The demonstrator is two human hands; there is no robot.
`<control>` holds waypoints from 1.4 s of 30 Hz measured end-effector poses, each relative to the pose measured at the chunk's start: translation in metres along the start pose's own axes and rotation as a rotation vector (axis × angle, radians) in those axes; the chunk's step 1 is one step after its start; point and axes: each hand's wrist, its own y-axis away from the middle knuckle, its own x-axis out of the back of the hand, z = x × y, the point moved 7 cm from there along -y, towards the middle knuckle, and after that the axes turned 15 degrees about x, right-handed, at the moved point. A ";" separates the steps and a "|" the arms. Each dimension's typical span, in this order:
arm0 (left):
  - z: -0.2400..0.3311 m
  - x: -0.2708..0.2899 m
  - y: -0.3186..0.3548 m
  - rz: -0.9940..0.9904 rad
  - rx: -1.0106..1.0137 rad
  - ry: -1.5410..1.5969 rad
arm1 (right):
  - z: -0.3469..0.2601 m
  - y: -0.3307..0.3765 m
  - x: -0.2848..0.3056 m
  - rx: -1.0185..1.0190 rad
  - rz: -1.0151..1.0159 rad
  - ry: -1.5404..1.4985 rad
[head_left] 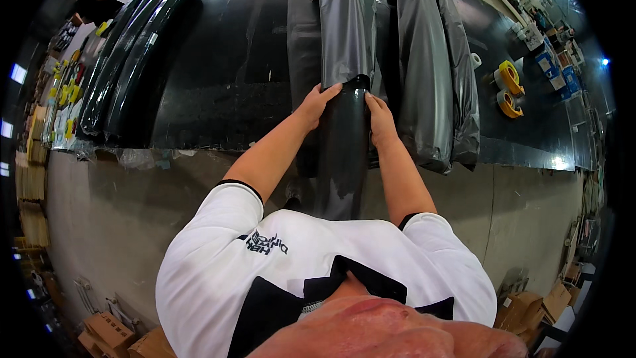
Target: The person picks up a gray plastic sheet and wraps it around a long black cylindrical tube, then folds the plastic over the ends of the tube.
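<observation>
A long glossy black roll (342, 132) lies lengthwise in front of me, its near end reaching past the table edge toward my body. The far half is covered by a grey plastic sleeve (347, 26), whose open rim crosses the roll at my hands. On the left side, my left hand (317, 105) is closed on the sleeve's rim, thumb on top. My right hand (381, 120) is closed at the opposite side, its thumb against the roll just below the rim; its other fingers are mostly hidden. More grey sheeting (303, 46) lies flat beneath the roll.
Two grey-wrapped rolls (424, 79) lie to the right, beyond them yellow tape rolls (509, 78). Several shiny black rolls (142, 59) rest at the left of the black table (225, 93). A person (96, 3) stands far left. Cardboard boxes (109, 331) are on the floor.
</observation>
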 end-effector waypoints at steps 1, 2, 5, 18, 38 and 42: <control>0.000 -0.003 0.004 -0.005 -0.020 0.018 | -0.006 0.004 0.001 0.024 -0.008 0.013; -0.001 -0.006 0.007 -0.010 -0.040 0.036 | -0.013 0.009 0.001 0.048 -0.015 0.026; -0.002 -0.013 0.027 0.015 -0.094 0.020 | -0.024 0.026 0.004 0.105 -0.071 0.035; -0.078 -0.011 0.058 0.041 0.060 -0.046 | 0.016 0.053 0.026 0.005 -0.168 0.268; 0.013 -0.011 0.009 0.124 0.020 -0.067 | 0.038 -0.048 0.009 -0.119 -0.126 -0.010; 0.016 -0.011 0.043 0.118 -0.006 -0.075 | 0.013 -0.018 -0.010 -0.089 -0.163 -0.080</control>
